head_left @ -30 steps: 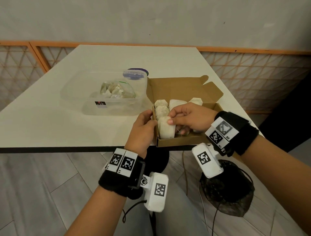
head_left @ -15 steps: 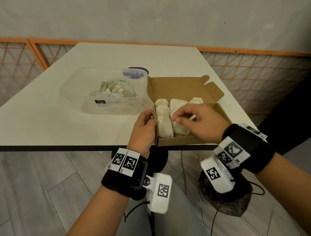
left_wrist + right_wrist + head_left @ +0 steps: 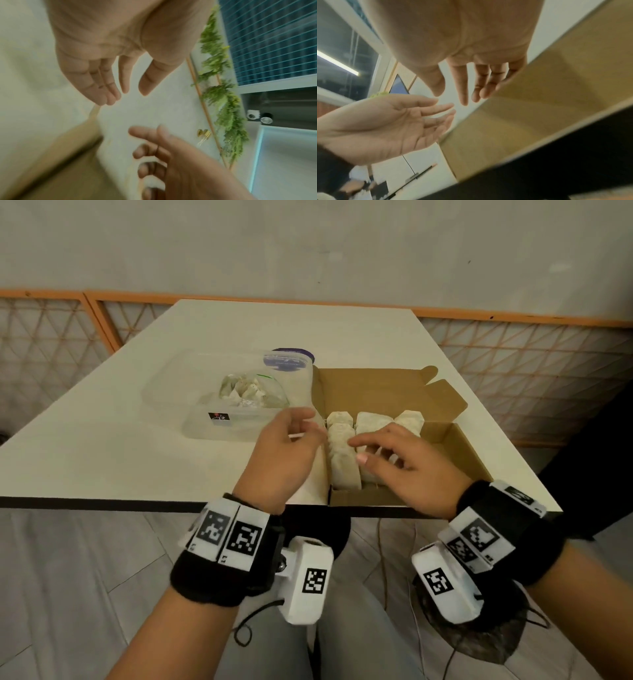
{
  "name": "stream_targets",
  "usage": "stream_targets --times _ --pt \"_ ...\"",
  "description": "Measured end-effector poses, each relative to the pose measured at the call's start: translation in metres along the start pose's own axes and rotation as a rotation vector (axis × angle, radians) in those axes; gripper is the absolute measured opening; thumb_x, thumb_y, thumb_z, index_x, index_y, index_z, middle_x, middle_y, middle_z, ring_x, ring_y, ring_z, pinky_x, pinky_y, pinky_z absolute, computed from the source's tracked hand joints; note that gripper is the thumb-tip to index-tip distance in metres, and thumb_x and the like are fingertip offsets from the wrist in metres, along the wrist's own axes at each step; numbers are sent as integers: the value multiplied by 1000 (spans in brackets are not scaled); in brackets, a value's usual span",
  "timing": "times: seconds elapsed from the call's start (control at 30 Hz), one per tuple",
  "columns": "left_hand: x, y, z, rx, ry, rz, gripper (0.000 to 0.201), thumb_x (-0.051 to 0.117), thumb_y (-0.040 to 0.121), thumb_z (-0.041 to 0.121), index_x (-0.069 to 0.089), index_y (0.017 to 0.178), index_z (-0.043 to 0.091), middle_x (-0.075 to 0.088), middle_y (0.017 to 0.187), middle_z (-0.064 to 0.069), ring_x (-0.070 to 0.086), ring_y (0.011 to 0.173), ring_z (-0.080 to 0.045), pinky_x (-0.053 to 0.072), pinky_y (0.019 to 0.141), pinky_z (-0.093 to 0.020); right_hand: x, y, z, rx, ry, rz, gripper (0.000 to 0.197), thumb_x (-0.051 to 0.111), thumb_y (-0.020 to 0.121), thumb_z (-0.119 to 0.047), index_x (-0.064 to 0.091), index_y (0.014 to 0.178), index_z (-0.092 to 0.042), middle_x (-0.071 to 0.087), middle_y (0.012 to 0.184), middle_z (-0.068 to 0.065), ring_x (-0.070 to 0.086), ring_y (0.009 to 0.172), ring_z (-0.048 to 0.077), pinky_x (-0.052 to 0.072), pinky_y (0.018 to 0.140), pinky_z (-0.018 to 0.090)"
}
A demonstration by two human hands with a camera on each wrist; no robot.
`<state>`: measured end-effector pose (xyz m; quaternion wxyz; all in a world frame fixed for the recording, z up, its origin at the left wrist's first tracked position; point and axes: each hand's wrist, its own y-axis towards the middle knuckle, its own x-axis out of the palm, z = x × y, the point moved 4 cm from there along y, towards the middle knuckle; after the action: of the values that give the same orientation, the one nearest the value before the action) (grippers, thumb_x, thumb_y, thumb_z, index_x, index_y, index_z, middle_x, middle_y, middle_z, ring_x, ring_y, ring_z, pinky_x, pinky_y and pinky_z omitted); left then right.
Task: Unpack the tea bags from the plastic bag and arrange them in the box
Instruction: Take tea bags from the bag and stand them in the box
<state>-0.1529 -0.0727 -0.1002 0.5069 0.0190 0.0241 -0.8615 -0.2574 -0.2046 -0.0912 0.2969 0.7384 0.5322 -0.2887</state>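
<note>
a: head view shows the cardboard box (image 3: 455, 446) at the near right edge of the desk (image 3: 102, 460), lid folded back to the far side. where are the tea bags?

b: some tea bags (image 3: 342, 455) lie in rows in the left part of the box. more are in the plastic bag (image 3: 251, 392), inside a clear container (image 3: 171, 392) just left of the box.

a: and the left hand (image 3: 287, 455)?

b: it is beside the left wall of the box, fingers relaxed and spread, holding nothing. the left wrist view shows the same, fingers apart.

a: the right hand (image 3: 400, 465)?

b: it is over the box, above the near tea bags, fingers straight and a little apart, gripping nothing. if the fingertips touch the bags, i cannot tell.
</note>
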Motion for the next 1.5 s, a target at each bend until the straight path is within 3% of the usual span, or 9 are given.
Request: stream_targets --times 0.3,0.53,0.63,0.7,0.9,1.0,1.1,1.3,1.5 --pt "-97 74 47 -58 133 273 27 61 89 18 59 116 13 57 95 -1 46 72 -10 43 72 -28 -6 83 -62 -13 -1 6 21 63 86 -27 68 103 -15 61 88 -7 56 84 11 44 78 19" --pt "-95 102 58 -116 717 59 39 54 91 7 53 130 6 54 132 -15 52 119 -30 47 88 -32 36 127 -85 50 -483 -148 45 55 87 -48 67 97 -6 63 92 6 56 91 23 38 67 21" --pt "-92 108 50 -123 891 -71 31 56 89 8 62 118 15 61 119 -7 57 101 -21 42 70 -23 40 134 -86 93 -459 -186 41 53 90 -44 58 70 -8 48 65 0 46 78 20 27 51 19" --pt "-93 111 44 -148 899 -92 21 61 87 10 67 105 19 61 100 -1 53 79 -14 41 60 -20 41 141 -82 100 -435 -199 39 52 90 -44 67 89 -8 58 79 0 50 84 19 35 65 21" --pt "-100 111 39 -178 884 -116 28 70 80 16 68 108 22 58 94 2 52 93 -16 40 71 -22 34 149 -75 107 -287 -14 30 55 90 -26 70 95 -1 58 73 7 48 76 18 30 50 17" --pt "-98 111 36 -160 897 -140 38 73 77 18 66 113 25 58 104 4 50 97 -16 34 73 -22 33 150 -83 79 -225 62 21 54 90 -27 65 93 -9 60 84 4 54 83 22 42 64 24" --pt "-92 110 34 -119 904 -165 48 74 74 12 62 121 20 62 109 0 56 95 -19 40 72 -24 48 155 -89 78 -373 -105 23 48 92 -27 59 105 -11 62 104 7 56 101 25 45 83 28" --pt "-92 113 32 -192 904 -167 83 73 73 12 31 144 26 53 131 -7 60 108 -28 49 92 -37 51 160 -89 96 -495 -260 35 64 84 -19 60 116 -7 60 101 7 50 82 19 36 55 18" --pt "-94 118 27 -253 929 -180 92 77 72 33 25 147 22 48 140 -9 54 120 -29 43 103 -42 33 166 -70 224 -38 -86 33 68 77 -1 62 108 9 60 84 16 62 73 29 54 80 41"
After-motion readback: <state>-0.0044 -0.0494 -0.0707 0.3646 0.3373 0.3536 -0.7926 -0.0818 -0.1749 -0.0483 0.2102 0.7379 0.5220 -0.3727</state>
